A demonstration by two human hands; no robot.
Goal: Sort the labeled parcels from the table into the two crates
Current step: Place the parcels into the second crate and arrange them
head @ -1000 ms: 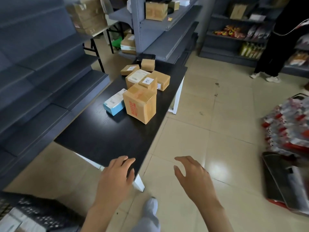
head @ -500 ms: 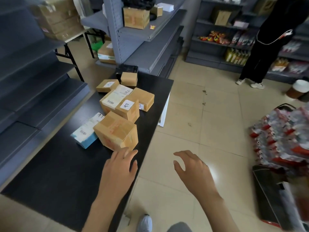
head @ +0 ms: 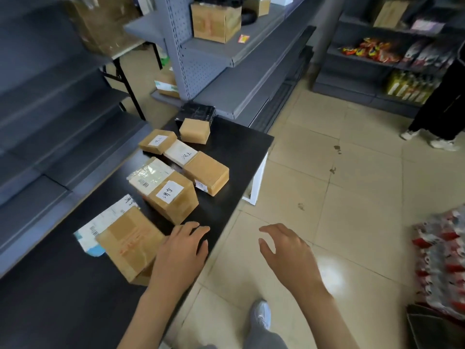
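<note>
At the left of the black table (head: 226, 137), the nearest brown parcel (head: 130, 244) lies partly over a white-and-blue parcel (head: 100, 225), and the left hand (head: 182, 250) sits just at its right edge, fingers loosely spread and holding nothing, though whether it touches the box is hard to tell. Further right, over the floor, the right hand (head: 284, 250) hovers open and empty. No crate is in view, so a sound pick would likely mean bringing both hands to opposite sides of that parcel and turning it up to read its label before lifting it away.
</note>
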